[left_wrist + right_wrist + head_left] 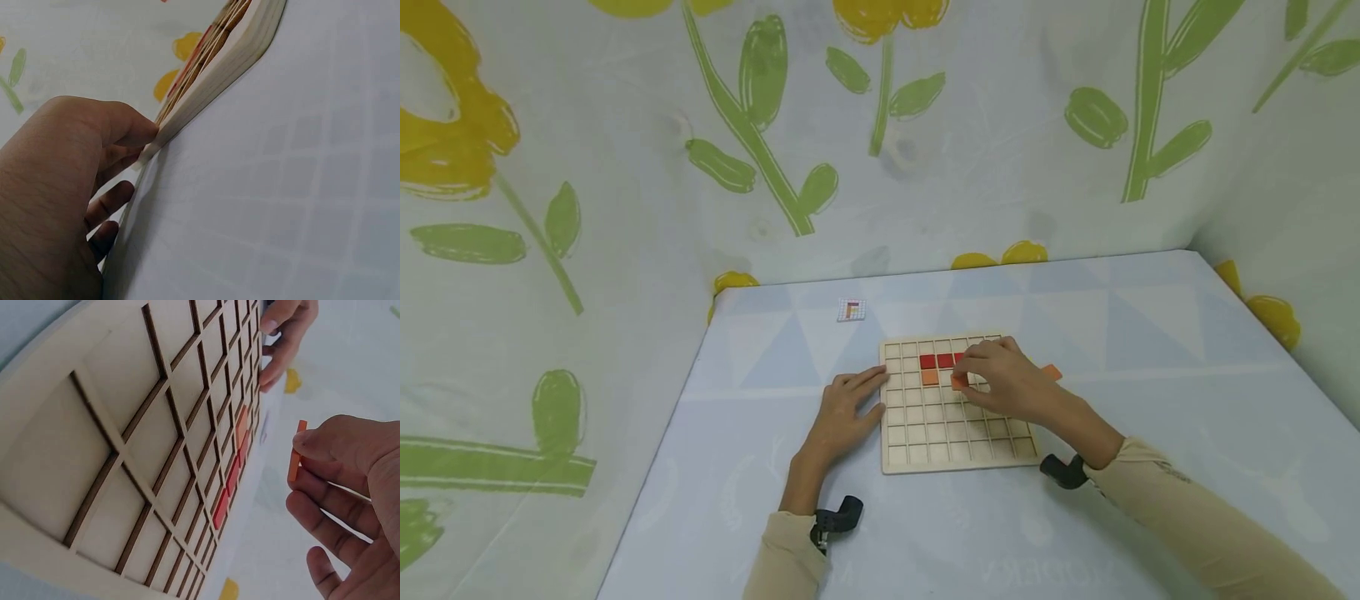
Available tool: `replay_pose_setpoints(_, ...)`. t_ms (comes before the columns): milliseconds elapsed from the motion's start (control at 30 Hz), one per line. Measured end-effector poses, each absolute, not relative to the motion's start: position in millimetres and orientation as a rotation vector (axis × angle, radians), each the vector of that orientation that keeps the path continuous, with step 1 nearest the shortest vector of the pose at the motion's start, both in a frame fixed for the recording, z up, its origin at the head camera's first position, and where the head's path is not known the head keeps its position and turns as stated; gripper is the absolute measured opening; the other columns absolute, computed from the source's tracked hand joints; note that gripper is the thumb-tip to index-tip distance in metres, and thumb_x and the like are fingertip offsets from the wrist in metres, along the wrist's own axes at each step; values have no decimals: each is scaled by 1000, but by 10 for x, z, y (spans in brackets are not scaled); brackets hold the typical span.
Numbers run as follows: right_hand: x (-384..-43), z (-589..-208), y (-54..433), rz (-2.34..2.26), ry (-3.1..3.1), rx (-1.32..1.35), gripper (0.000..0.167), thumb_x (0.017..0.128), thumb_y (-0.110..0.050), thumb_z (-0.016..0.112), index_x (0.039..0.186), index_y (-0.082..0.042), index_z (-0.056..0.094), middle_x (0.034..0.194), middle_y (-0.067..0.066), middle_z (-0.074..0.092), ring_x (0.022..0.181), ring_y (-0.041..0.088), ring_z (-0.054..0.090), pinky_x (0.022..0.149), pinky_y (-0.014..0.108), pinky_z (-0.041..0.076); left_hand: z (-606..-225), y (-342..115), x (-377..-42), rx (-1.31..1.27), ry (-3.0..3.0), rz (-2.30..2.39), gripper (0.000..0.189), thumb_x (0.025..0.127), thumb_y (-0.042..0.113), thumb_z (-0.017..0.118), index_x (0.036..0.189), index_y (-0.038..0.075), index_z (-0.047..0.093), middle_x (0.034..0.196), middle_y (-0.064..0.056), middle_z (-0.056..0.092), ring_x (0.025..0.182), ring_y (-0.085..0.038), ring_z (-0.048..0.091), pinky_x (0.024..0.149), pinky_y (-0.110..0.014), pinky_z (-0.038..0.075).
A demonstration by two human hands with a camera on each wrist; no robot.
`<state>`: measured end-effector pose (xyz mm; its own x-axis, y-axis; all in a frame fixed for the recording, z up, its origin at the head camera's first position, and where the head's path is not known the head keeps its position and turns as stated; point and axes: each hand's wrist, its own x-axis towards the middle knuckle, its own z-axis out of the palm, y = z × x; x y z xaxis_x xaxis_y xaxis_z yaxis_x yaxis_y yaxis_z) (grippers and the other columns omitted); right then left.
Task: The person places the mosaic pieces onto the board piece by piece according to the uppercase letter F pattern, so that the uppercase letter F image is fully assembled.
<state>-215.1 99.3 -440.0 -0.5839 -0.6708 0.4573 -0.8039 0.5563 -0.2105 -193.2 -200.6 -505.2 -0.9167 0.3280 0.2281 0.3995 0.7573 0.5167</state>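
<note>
A wooden grid board [951, 460] lies on the table. Three red square tiles [945, 360] sit side by side in one of its upper rows, and an orange tile [930, 377] fills the cell below the leftmost red one. Between thumb and fingers, my right hand [1011, 381] pinches another orange tile [294, 459] just above the board. My left hand [842, 414] rests at the board's left edge, its thumb and fingertips touching the rim with the fingers fairly straight. Part of the upper right of the board is hidden behind my right hand.
Another orange piece [1051, 372] lies right of the board, partly behind my right hand. A small card [852, 310] with a coloured grid pattern lies farther back on the table. Flower-printed cloth walls [970, 150] enclose the table's back and sides.
</note>
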Motion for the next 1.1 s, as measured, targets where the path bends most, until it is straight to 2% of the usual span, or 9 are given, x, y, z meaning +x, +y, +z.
replay_pose_setpoints(333,-2176,-4450,796,566,-2587,1227,12,81,-11,82,87,-15,73,91,-5,68,91,18,60,85,44,40,-5080,-2024,-1910,-567,-2860,-897,49,95,27,62,144,20,57,152,12,46,127,-22,44,103,-48,33)
replay_pose_setpoints(700,-2241,-4507,661,498,-2680,1194,12,82,-18,83,91,-16,76,91,-7,69,92,16,62,89,43,41,-5076,-2017,-1958,-569,-2850,-867,50,95,28,62,144,22,58,152,13,46,126,-20,45,100,-46,34)
replay_pose_setpoints(1100,-2251,-4579,596,457,-2654,1221,11,82,-20,83,90,-16,75,91,-6,67,90,15,62,86,42,42,-5076,-2018,-1953,-584,-2840,-854,48,95,28,62,143,21,58,151,12,47,126,-21,45,98,-47,36)
